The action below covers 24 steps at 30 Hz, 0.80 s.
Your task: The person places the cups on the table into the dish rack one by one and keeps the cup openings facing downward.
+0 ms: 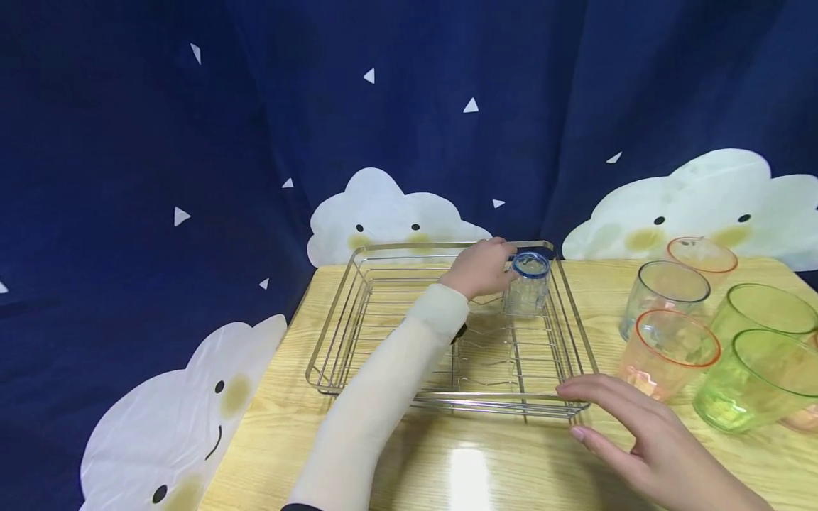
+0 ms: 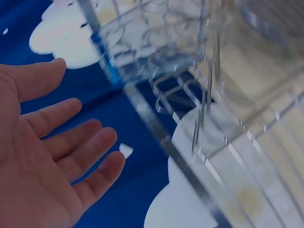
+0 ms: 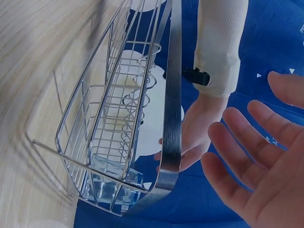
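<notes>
A clear glass with a blue rim [image 1: 527, 292] stands in the back right corner of a silver wire rack [image 1: 486, 396], blue end up. Beside it, over the back of the rack, is my left hand [image 1: 481, 270]. The left wrist view has those fingers spread and relaxed, a gap between them and the glass. My right hand [image 1: 639, 433] hovers by the rack's front right corner, its fingertips close to the rim. In the right wrist view its fingers are loosely bent with nothing in them.
To the right on the wooden table [image 1: 409, 461] stand several coloured tumblers: an orange-rimmed one [image 1: 667, 358], a grey-blue one [image 1: 664, 298] and green ones [image 1: 760, 383] among them. A dark blue curtain [image 1: 409, 128] with clouds hangs behind and to the left.
</notes>
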Motion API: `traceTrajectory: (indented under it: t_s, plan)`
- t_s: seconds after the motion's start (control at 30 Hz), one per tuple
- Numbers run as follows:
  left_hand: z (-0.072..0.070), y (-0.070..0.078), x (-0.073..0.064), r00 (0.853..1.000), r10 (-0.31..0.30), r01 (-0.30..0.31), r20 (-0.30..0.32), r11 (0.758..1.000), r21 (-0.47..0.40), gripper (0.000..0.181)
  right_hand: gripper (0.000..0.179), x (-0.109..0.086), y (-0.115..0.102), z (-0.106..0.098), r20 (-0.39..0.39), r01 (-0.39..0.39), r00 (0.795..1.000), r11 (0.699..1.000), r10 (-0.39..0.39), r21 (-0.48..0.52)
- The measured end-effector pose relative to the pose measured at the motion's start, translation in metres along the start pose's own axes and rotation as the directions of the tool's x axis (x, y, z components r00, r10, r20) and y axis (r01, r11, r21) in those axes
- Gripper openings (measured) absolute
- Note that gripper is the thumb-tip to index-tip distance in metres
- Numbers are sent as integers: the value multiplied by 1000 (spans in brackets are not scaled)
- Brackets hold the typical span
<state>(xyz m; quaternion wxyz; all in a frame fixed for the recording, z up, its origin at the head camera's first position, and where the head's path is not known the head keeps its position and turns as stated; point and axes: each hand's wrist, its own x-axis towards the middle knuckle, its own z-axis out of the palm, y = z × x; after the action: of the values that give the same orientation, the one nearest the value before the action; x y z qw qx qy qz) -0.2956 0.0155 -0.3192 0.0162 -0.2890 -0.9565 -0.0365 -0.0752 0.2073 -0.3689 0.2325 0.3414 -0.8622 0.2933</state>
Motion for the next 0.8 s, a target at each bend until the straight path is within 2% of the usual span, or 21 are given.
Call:
traceTrajectory:
  t_s: [0.23, 0.4, 0.47, 0.63, 0.8]
  plan:
    - [-23, -14, -19, 997, 10, -16, -71, 997, -80, 41, 59, 1, 0, 2, 3, 26, 1000, 1000, -26, -5]
    - [-38, -14, -33, 993, 41, -54, -111, 992, -115, 41, 60, 0, 1, 1, -9, 25, 1000, 1000, -25, -7]
    - [-41, -12, -40, 989, 54, -68, -137, 993, -95, 42, 59, 0, 2, 2, -13, 28, 1000, 1000, -28, -6]
    - [-49, -7, -66, 966, 109, -112, -233, 994, 1, 43, 59, 0, 2, 1, -15, 31, 999, 1000, -31, -1]
    - [-55, -3, -97, 926, 163, -170, -340, 985, 8, 44, 59, 1, 1, -2, -3, 18, 1000, 1000, -18, 19]
